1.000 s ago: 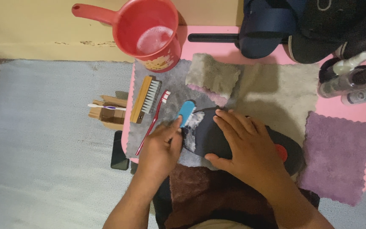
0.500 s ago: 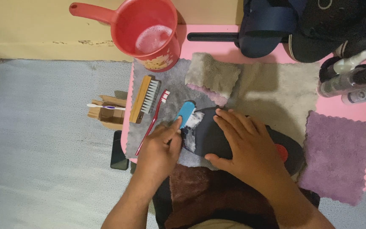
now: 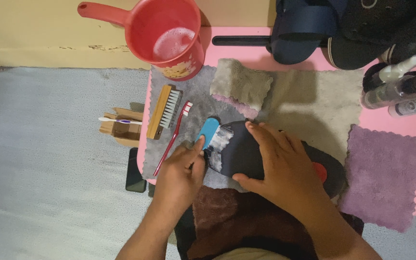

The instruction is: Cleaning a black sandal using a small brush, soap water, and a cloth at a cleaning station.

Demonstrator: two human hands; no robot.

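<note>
My left hand grips a small blue-handled brush whose bristles rest on the foamy toe of a dark shoe. My right hand lies flat over the top of the shoe and holds it down on a grey cloth spread over a pink table. The shoe's heel, with a red spot, shows past my right wrist. A brown towel lies over my lap under both forearms.
A red jug with soapy water stands at the back left. A wooden brush and a red toothbrush lie left of the shoe. A folded grey cloth, a purple cloth, spray bottles, dark shoes, a phone.
My left hand and the blue brush have shifted slightly along the shoe's toe. The right hand stays put on the shoe.
</note>
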